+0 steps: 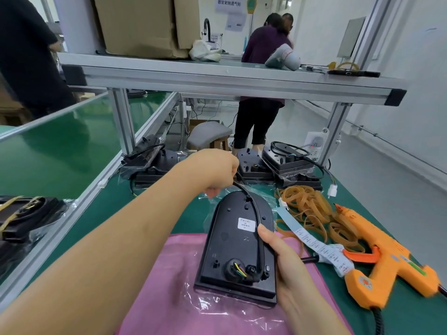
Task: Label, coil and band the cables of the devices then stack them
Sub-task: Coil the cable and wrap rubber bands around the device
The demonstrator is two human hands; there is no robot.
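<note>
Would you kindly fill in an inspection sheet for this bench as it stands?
Surface: green mat, pink cloth under the work.
Job's things: black device lying back-up, white label on; stacked devices at the far edge; rubber bands; label strip.
Clutter: orange glue gun.
Hands: left hand grips the cable; right hand holds the device's right edge.
Cables: cable uncoiled, unbanded.
Surroundings: cardboard box on shelf, stool, people behind.

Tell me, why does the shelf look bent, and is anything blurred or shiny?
Head view: the wide-angle lens bows the shelf; the glossy green surface at left shows reflections; the glue gun and the left hand on the cable are slightly smeared; the device in the right hand is sharp; light even, shadows soft.
</note>
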